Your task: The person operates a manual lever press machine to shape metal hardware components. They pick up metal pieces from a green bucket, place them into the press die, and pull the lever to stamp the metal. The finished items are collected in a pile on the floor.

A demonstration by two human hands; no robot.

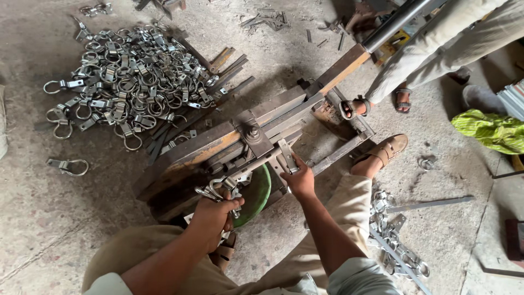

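I sit on the floor over a low, rusty metal bending jig (218, 147). My left hand (214, 213) grips a bunch of bent metal clamp rings (214, 189) at the jig's near edge. My right hand (300, 179) holds a flat metal strip piece (287, 155) against the jig's bar, beside a pivot bolt (253, 133). A green round tub (255, 194) sits under the jig between my hands.
A large heap of finished clamp rings (125, 76) lies at the far left, one loose ring (68, 165) nearer. More rings (396, 240) and a flat bar (431, 204) lie by my right leg. Another person's sandalled feet (355, 106) stand by the long lever (376, 38).
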